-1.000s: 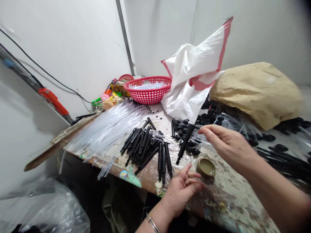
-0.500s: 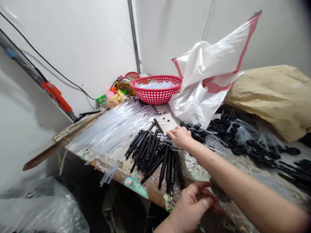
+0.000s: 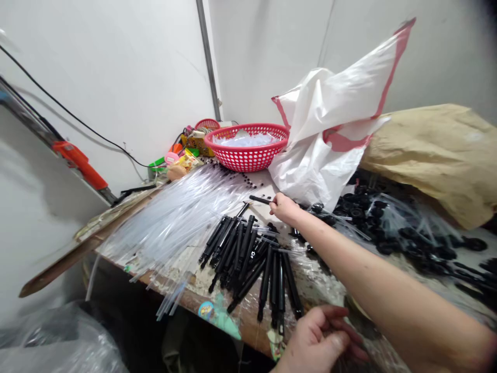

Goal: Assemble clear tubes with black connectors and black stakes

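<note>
My right hand (image 3: 285,210) reaches over the middle of the table, its fingers closed on a thin black tube (image 3: 259,200) that points left. Just below and left of it lies a pile of black plastic tubes (image 3: 243,251), some with clear thin stems. At the bottom edge, near the front of the table, is my left hand (image 3: 320,339). Its fingers are loosely bent and apart, and I see nothing in them. Left of the pile, a wide bundle of clear plastic straws (image 3: 171,217) with small black ends overhangs the table edge.
A red basket (image 3: 248,155) with whitish contents stands at the back, beside a white plastic sack (image 3: 322,140). Black round parts with clear tubes (image 3: 392,217) lie right, before a brown paper sheet (image 3: 435,155). An orange electric screwdriver (image 3: 81,165) is at the left wall.
My right hand has lifted slightly and now holds a black tube from the top of the pile, turned to point left. My left hand has shifted slightly down and right in view.
</note>
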Motion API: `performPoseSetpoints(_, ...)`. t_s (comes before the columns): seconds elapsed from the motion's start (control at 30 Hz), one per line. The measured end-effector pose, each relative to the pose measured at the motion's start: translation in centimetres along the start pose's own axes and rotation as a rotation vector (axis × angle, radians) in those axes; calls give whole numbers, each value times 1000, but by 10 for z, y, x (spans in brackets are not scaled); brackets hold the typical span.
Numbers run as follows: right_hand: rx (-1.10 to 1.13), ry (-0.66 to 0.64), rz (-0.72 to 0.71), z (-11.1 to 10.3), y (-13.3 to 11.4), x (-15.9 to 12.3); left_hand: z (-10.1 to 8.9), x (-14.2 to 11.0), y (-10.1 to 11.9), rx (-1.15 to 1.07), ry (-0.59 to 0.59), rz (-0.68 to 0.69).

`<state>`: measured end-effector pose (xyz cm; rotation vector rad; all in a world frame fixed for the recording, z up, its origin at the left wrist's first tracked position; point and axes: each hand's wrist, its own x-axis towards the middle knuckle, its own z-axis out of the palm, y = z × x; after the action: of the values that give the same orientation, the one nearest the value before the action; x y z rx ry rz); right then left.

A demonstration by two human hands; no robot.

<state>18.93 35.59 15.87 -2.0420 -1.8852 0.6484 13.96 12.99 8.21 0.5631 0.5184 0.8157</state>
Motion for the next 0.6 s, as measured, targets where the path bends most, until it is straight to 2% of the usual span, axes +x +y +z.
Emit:
performPoseSetpoints(0.1,143,27,-88,-32,18,-32,1,0,3,-6,-16,31)
performPoseSetpoints(0.17,218,48,-153,-50,36,-70,2,-1,5,-23,8,49)
performPoseSetpoints(0.23,313,58,-262,-59,56,-118,3,-2,7,-49,39,78)
performPoseSetpoints(0.3,307,100,-311,-54,78,-170,6,-4,9,-87,64,118)
performPoseSetpoints(0.43,141,210,-368,-17,110,-253,11,-8,14,-125,123,153)
performPoseSetpoints(0.53,108,192,-393,2,121,-286,14,-9,16,-75,180,105)
performPoseSetpoints(0.6,142,163,-376,-3,128,-292,15,-9,17,-43,206,92)
